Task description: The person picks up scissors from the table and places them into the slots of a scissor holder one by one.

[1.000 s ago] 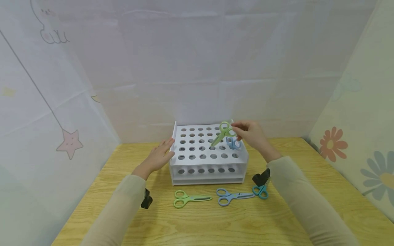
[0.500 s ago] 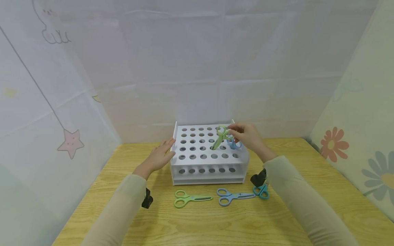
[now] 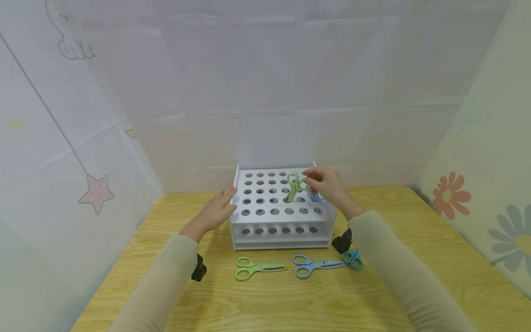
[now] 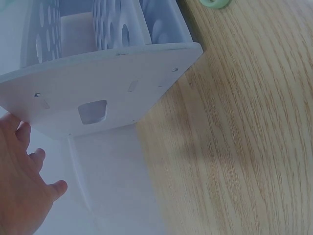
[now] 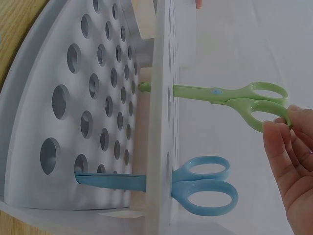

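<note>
My right hand (image 3: 325,184) pinches one handle loop of a pair of green scissors (image 3: 292,188). Their blades point down through a hole in the upper panel of a white rack (image 3: 259,216); in the right wrist view the green tip (image 5: 145,86) shows just beneath that panel. Blue scissors (image 5: 205,188) stand beside them, blades through the top panel and tip at a hole of the lower panel. At the rack's left side, my left hand (image 3: 215,212) lies with fingers extended, fingertips touching the side wall (image 4: 122,88).
In front of the rack, a second pair of green scissors (image 3: 259,268), a blue-violet pair (image 3: 315,265) and a teal pair (image 3: 352,259) lie on the wooden table (image 3: 265,304). The right forearm partly covers the teal pair. A pale cloth backdrop (image 3: 232,92) hangs behind.
My right hand has moved left and slightly down, bringing the green scissors from a tilt above the rack to more upright, with blades into a hole. The left hand stays put.
</note>
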Motion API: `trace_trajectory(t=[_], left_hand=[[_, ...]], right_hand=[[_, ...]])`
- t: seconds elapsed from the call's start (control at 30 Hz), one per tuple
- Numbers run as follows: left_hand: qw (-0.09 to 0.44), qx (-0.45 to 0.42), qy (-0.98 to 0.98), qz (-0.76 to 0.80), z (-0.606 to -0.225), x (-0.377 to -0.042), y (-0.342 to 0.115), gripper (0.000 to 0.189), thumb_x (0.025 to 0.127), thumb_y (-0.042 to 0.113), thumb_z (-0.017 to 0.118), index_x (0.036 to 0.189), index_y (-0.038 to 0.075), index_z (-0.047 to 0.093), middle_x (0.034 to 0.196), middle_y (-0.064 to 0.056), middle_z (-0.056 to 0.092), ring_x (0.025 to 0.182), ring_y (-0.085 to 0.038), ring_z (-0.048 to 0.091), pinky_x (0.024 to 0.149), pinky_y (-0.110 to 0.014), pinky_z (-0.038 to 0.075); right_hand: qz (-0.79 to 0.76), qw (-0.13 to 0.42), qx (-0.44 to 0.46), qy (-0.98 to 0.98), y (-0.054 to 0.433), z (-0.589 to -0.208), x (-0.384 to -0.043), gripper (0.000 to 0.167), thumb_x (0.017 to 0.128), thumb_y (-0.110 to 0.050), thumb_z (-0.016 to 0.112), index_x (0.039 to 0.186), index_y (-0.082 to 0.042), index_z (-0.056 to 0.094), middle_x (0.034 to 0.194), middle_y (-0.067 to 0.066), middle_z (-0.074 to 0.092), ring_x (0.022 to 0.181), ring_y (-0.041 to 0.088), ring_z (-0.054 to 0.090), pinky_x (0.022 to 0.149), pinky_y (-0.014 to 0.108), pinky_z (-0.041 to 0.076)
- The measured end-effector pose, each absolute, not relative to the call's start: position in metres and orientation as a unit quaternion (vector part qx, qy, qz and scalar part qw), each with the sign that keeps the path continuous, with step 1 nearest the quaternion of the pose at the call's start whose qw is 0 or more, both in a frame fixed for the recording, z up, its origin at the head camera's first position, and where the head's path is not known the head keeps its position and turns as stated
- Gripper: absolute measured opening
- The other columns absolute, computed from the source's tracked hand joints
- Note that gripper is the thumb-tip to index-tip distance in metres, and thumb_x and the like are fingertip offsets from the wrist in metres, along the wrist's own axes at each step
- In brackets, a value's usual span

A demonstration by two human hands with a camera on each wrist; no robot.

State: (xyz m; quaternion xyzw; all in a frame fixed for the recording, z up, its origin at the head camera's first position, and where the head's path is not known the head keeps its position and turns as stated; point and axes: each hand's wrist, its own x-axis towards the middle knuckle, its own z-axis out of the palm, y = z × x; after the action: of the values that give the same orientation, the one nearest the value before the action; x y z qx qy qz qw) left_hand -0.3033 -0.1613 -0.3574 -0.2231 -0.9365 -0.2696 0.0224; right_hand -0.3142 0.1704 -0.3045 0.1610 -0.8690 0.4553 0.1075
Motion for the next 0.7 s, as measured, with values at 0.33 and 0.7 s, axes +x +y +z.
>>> trace_trajectory(t=[0.33, 0.7], left_hand=[[0.021, -0.219, -0.938, -0.267, -0.359, -0.305, -0.162, 0.056, 0.098, 0.031, 0.036, 0.148, 0.011, 0.021, 0.152, -0.006, 0.015, 0.137, -0.032, 0.006, 0.104, -0.06, 0.004], [0.017, -0.217, -0.937, -0.272, -0.357, -0.304, -0.161, 0.056, 0.098, 0.032, 0.036, 0.148, 0.012, 0.02, 0.152, -0.005, 0.013, 0.137, -0.031, 0.006, 0.104, -0.058, 0.002]], right_hand=[[0.462, 0.109, 0.165, -0.865, 0.162, -0.313, -0.32, 0.022, 0.087, -0.01, 0.063, 0.105, 0.003, 0.065, 0.079, 0.016, 0.064, 0.056, 0.021, 0.059, 0.061, 0.044, 0.053], [0.445, 0.113, 0.169, -0.872, 0.156, -0.326, -0.327, 0.02, 0.086, -0.006, 0.064, 0.101, 0.006, 0.066, 0.078, 0.012, 0.066, 0.054, 0.018, 0.057, 0.053, 0.031, 0.051]])
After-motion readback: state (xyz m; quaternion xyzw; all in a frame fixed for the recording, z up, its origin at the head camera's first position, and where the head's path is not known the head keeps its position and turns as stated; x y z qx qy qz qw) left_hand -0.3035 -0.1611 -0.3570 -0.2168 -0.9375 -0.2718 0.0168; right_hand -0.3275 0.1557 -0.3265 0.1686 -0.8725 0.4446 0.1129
